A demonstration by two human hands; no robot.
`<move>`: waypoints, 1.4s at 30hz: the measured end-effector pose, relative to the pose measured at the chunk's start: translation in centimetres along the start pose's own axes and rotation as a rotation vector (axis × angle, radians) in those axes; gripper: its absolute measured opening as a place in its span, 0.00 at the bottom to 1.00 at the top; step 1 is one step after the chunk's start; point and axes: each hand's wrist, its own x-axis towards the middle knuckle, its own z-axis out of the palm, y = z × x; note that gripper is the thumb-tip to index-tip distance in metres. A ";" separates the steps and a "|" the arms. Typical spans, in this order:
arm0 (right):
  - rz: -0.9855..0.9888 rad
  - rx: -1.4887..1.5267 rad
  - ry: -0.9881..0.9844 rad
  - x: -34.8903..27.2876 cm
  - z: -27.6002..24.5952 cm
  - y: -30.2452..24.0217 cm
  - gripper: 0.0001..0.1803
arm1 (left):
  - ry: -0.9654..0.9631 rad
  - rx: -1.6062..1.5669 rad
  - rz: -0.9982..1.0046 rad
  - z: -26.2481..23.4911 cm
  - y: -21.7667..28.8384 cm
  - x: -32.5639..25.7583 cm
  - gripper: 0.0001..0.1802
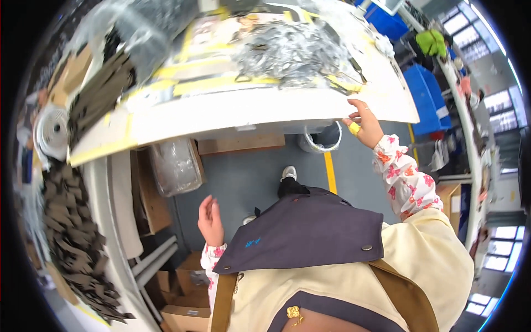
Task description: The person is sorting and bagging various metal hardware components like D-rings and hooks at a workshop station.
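Fingers [358, 113] of right hand [362, 126] spread, gripping white worktable's edge [265, 113] at 1 o'clock. Left hand [210, 220] loosely open, empty, at 7 o'clock.

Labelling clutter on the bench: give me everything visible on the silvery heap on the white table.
The silvery heap is a loose, tangled mound of small shiny grey pieces, metal or foil by the look; single shapes are too small to tell. It lies on the white table, over yellow tape strips, toward the far side. Neither hand touches it; the right hand is at the table's near edge.
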 end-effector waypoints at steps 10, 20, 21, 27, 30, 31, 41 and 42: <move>-0.081 0.151 0.097 6.2 1.2 7.3 0.25 | -0.397 0.565 0.313 28.5 12.4 11.3 0.21; -0.082 0.026 0.134 7.2 -3.6 16.2 0.12 | -0.545 -0.138 -0.160 32.5 14.7 13.7 0.11; -0.054 0.013 0.177 6.7 -4.2 17.4 0.12 | -0.522 -0.141 -0.198 32.6 15.3 13.6 0.14; -0.023 0.194 0.237 6.9 -6.7 14.1 0.14 | -0.484 -0.175 -0.217 33.8 16.4 12.9 0.10; 0.271 1.201 -0.050 7.0 -3.8 7.0 0.13 | -0.512 -0.308 -0.187 34.8 16.3 12.1 0.07; 0.380 1.254 -0.129 7.2 -2.9 5.8 0.10 | -0.592 -0.252 -0.129 35.0 16.3 12.3 0.06; 0.382 0.975 0.205 9.9 -2.4 4.3 0.04 | -0.155 0.553 0.531 22.4 17.4 23.8 0.17; 0.325 0.902 0.252 10.0 -2.0 4.0 0.05 | -0.167 0.645 0.606 21.7 16.9 24.7 0.23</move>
